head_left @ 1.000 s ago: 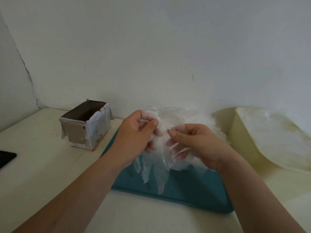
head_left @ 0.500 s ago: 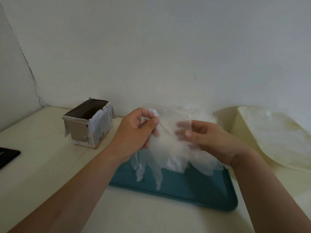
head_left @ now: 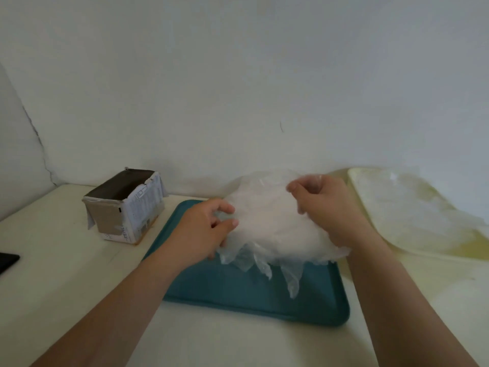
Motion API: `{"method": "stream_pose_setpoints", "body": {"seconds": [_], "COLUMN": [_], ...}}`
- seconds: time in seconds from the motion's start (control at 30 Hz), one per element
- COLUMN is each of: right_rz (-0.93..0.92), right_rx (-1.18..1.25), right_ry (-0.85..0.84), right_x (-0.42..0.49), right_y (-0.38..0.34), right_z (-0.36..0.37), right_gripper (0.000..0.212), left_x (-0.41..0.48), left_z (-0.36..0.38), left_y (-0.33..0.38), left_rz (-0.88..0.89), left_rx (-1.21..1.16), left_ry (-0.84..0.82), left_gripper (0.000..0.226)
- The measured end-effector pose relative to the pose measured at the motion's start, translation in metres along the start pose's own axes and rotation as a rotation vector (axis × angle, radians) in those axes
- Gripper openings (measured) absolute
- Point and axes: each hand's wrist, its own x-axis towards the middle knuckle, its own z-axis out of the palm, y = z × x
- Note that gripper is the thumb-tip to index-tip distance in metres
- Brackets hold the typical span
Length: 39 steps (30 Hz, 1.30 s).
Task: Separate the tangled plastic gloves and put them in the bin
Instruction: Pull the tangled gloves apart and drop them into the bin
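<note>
– Over the far half of the teal tray (head_left: pixel 238 295), what's different from a second ago?
– Both hands were bunched close together at the top of the glove clump (head_left: pixel 272 229), holding it up above the tray. Now they've drawn apart, and the clump sits lower and spreads wide between them.
– Grips?
– The left hand (head_left: pixel 203 229) is at the clump's left side, thumb and forefinger curled onto a bit of film. The right hand (head_left: pixel 325 207) is at the far-right top, fingers curled round a fold. It's blurred, so I can't tell how much it holds.
– Meaning for the task?
– I'd judge it a pull to peel one glove loose. None hangs free yet, so nothing is ready to drop.
– Counts?
– One clump. The gloves in it can't be counted, only several limp glove fingers dangling over the tray. One tray, mid-way along the table (head_left: pixel 66 274). One pale yellow bin (head_left: pixel 367 207) at the table's right edge, clear film already in it. One open cardboard box (head_left: pixel 124 205) toward the far left corner. One dark flat thing (head_left: pixel 8 260) at the left edge. Two hands.
</note>
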Motion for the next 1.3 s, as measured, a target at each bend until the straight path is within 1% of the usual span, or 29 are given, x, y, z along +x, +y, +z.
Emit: {"method": "stream_pose_setpoints", "body": {"seconds": [0.07,0.1,0.17,0.2,0.23,0.27,0.33,0.37,0.4,0.47,0.57,0.63,0.7,0.73,0.77,0.8,0.87,0.93,1.03,1.1,1.13,1.17,1.23,1.3], "right_rz": [-0.044,-0.056,-0.067,-0.073,-0.08,-0.085,-0.097,-0.097,-0.091,-0.072,-0.055,-0.069,-0.094,-0.106,-0.117,-0.126,-0.143,-0.164,-0.226,-0.296,-0.332,-0.37,-0.471,-0.569], "right_rx": [-0.043,-0.072,-0.166,-0.222,-0.271,-0.312,-0.368,-0.381,-0.39,-0.404,-0.433,-0.451,-0.421,-0.386,-0.347,-0.313,-0.281,-0.28,-0.285,-0.264,-0.233,-0.202,-0.209,-0.264], "right_ry": [0.016,-0.028,-0.22,-0.329,-0.425,-0.5,-0.582,-0.592,-0.587,-0.575,-0.587,-0.574,-0.566,-0.56,-0.556,-0.556,-0.556,-0.543,-0.483,-0.403,-0.356,-0.32,-0.278,-0.272], "right_x": [-0.001,-0.001,0.0,0.0,0.001,0.001,0.001,0.001,0.002,0.004,0.007,0.007,0.005,0.004,0.003,0.001,-0.002,-0.004,-0.003,-0.003,-0.003,-0.005,-0.011,-0.016], "right_y": [-0.001,-0.002,-0.003,-0.003,-0.002,-0.001,0.004,0.006,0.009,0.012,0.014,0.014,0.01,0.008,0.005,0.003,0.0,0.002,0.002,-0.001,-0.004,-0.008,-0.017,-0.022], "right_z": [-0.005,-0.008,-0.013,-0.015,-0.016,-0.016,-0.015,-0.014,-0.014,-0.014,-0.011,-0.008,-0.005,-0.003,-0.002,0.002,0.009,0.015,0.019,0.02,0.02,0.02,0.02,0.02], "right_gripper": [0.025,0.023,0.017,0.016,0.014,0.012,0.007,0.006,0.006,0.006,0.009,0.01,0.01,0.01,0.011,0.011,0.011,0.011,0.014,0.016,0.015,0.012,0.007,0.005], "left_x": [0.007,0.011,0.02,0.024,0.028,0.032,0.037,0.038,0.038,0.038,0.044,0.043,0.041,0.039,0.039,0.039,0.04,0.039,0.037,0.033,0.029,0.024,0.013,0.003], "left_z": [-0.004,-0.005,-0.001,0.004,0.01,0.016,0.03,0.035,0.04,0.041,0.025,0.009,-0.002,-0.004,-0.005,-0.006,-0.007,-0.011,-0.027,-0.041,-0.047,-0.051,-0.054,-0.054], "left_y": [-0.011,-0.013,-0.008,0.0,0.007,0.012,0.011,0.006,0.0,-0.011,-0.013,-0.013,-0.018,-0.021,-0.024,-0.028,-0.03,-0.027,-0.008,0.012,0.023,0.033,0.049,0.058], "left_rz": [-0.016,0.014,0.097,0.12,0.105,0.061,-0.039,-0.062,-0.081,-0.092,-0.05,-0.082,-0.159,-0.201,-0.224,-0.234,-0.225,-0.206,-0.112,-0.013,0.048,0.104,0.182,0.202], "left_rx": [0.178,0.246,0.306,0.317,0.356,0.441,0.662,0.73,0.74,0.664,0.554,0.645,0.793,0.817,0.799,0.749,0.617,0.535,0.421,0.29,0.223,0.153,0.046,-0.011], "left_ry": [0.017,0.077,0.204,0.217,0.189,0.132,0.002,-0.05,-0.086,-0.099,0.014,0.058,-0.005,-0.049,-0.079,-0.087,-0.08,-0.059,0.061,0.145,0.153,0.131,0.017,-0.113], "left_gripper": [0.006,0.009,0.01,0.008,0.014,0.028,0.052,0.055,0.052,0.039,0.026,0.032,0.046,0.051,0.052,0.046,0.028,0.019,0.015,0.014,0.015,0.016,0.018,0.031]}}
